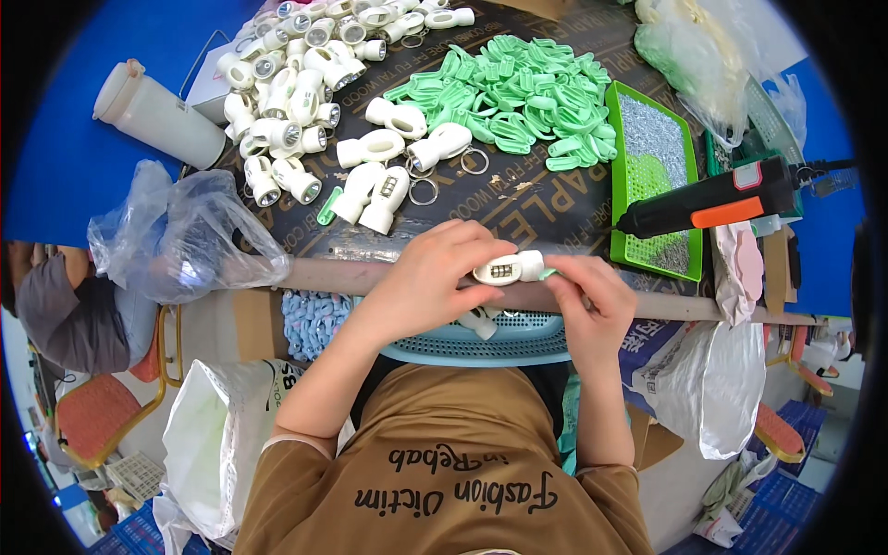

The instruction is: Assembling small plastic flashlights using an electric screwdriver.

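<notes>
My left hand point(442, 273) is closed on a small white flashlight point(504, 269) at the table's front edge. Its oval body faces up with the battery slot uncovered, and small button cells show inside. Close by its head end, my right hand point(592, 298) pinches a light green plastic cover point(548, 274), mostly hidden by the fingers. Just beyond my hands lie several white flashlights, one with an uncovered battery slot point(388, 185), and a single green cover point(329, 205). A large heap of green covers point(518, 92) spreads behind them.
Many white flashlights point(301, 88) pile at the back left, near a translucent bottle point(157, 111) and plastic bag point(190, 231). At right, a black electric screwdriver point(712, 199) overlies a green tray point(692, 139) of small metal parts. A blue basket point(472, 351) sits below the edge.
</notes>
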Action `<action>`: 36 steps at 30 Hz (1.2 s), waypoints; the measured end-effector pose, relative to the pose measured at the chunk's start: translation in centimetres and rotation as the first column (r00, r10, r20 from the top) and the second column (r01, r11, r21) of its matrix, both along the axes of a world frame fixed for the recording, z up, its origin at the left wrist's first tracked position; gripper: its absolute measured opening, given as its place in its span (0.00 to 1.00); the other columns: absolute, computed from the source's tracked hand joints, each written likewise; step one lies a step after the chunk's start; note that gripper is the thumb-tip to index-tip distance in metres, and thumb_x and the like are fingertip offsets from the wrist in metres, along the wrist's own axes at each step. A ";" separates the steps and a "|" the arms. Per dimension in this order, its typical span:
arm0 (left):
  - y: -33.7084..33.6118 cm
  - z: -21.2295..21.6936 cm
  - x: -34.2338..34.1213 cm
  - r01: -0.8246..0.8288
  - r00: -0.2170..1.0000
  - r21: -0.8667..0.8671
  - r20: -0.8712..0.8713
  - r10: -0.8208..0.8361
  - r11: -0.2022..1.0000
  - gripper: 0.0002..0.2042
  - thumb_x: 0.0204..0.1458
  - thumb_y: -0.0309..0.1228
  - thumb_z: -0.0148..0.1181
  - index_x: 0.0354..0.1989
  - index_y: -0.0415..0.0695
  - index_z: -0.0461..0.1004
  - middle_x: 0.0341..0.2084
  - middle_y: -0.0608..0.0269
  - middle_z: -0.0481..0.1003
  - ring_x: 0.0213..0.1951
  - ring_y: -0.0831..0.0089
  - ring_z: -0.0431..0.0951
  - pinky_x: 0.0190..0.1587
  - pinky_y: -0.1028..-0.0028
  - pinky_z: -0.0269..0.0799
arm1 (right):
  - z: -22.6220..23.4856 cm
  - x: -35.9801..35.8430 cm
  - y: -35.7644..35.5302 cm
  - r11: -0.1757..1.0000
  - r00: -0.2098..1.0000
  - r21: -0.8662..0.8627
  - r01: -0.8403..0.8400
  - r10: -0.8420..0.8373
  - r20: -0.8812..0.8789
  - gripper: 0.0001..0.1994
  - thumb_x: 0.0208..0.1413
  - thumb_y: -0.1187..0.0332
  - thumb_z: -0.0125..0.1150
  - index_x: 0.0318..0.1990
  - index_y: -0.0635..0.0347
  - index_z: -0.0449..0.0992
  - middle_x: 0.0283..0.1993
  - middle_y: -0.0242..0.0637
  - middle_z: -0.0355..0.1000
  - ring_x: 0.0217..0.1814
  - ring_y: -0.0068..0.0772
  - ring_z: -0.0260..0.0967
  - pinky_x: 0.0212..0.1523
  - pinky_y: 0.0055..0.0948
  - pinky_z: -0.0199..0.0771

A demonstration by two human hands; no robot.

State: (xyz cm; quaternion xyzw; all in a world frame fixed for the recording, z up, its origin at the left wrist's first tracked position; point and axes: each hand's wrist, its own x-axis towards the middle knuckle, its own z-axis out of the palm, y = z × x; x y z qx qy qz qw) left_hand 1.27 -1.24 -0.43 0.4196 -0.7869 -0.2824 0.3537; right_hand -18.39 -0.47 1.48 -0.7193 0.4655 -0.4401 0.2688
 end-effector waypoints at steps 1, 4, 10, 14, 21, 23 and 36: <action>0.0 0.1 0.0 -0.007 1.000 0.029 0.000 0.007 1.000 0.21 0.34 0.31 0.66 0.41 0.43 0.73 0.31 0.61 0.72 0.35 0.62 0.72 0.37 0.69 0.68 | -0.3 0.2 -0.5 0.992 0.999 -0.120 -0.032 0.029 -0.026 0.11 0.42 0.81 0.60 0.36 0.60 0.77 0.32 0.38 0.73 0.28 0.30 0.69 0.26 0.23 0.67; 0.0 0.2 0.1 -0.007 1.000 0.068 -0.009 0.008 0.998 0.20 0.35 0.30 0.65 0.41 0.43 0.73 0.30 0.60 0.71 0.35 0.61 0.72 0.38 0.67 0.68 | -0.1 1.1 -1.0 0.967 0.987 -0.230 -0.110 0.079 -0.138 0.13 0.41 0.81 0.59 0.37 0.60 0.77 0.35 0.38 0.73 0.30 0.33 0.70 0.28 0.24 0.68; -0.1 0.1 0.1 -0.026 0.997 0.068 -0.074 0.031 0.997 0.19 0.34 0.30 0.66 0.39 0.43 0.74 0.29 0.61 0.72 0.32 0.62 0.72 0.33 0.69 0.68 | -1.0 1.8 -1.4 0.891 0.955 -0.372 -0.261 0.180 -0.237 0.15 0.36 0.80 0.59 0.37 0.59 0.77 0.39 0.37 0.72 0.32 0.35 0.69 0.31 0.28 0.71; -0.2 0.2 0.2 -0.002 0.996 0.078 -0.083 0.009 0.997 0.16 0.35 0.31 0.65 0.36 0.42 0.74 0.27 0.60 0.72 0.32 0.62 0.72 0.33 0.68 0.68 | -0.9 1.9 -1.9 0.856 0.932 -0.398 -0.331 0.231 -0.279 0.15 0.33 0.78 0.59 0.35 0.59 0.77 0.39 0.36 0.71 0.33 0.37 0.69 0.31 0.29 0.71; -0.3 0.1 0.4 0.022 0.999 0.064 -0.036 -0.020 0.998 0.16 0.37 0.34 0.62 0.37 0.43 0.74 0.25 0.60 0.71 0.33 0.61 0.72 0.37 0.66 0.67 | -0.3 1.8 -2.3 0.840 0.894 -0.354 -0.412 0.296 -0.337 0.15 0.31 0.76 0.60 0.34 0.59 0.77 0.39 0.35 0.71 0.36 0.39 0.67 0.34 0.31 0.71; -0.3 0.1 0.3 0.020 0.999 0.070 -0.048 -0.017 0.997 0.15 0.36 0.33 0.63 0.35 0.42 0.74 0.26 0.60 0.71 0.32 0.61 0.72 0.35 0.67 0.67 | -0.2 1.7 -2.5 0.848 0.878 -0.301 -0.437 0.329 -0.346 0.15 0.31 0.77 0.60 0.34 0.60 0.77 0.39 0.35 0.71 0.37 0.38 0.67 0.35 0.31 0.70; -0.3 0.1 0.3 0.021 0.998 0.076 -0.061 -0.017 0.997 0.21 0.31 0.33 0.67 0.40 0.45 0.75 0.25 0.62 0.71 0.31 0.63 0.71 0.33 0.68 0.67 | -0.4 1.1 -2.7 0.859 0.858 -0.222 -0.460 0.367 -0.358 0.14 0.35 0.77 0.59 0.35 0.59 0.76 0.40 0.32 0.71 0.40 0.37 0.66 0.39 0.31 0.69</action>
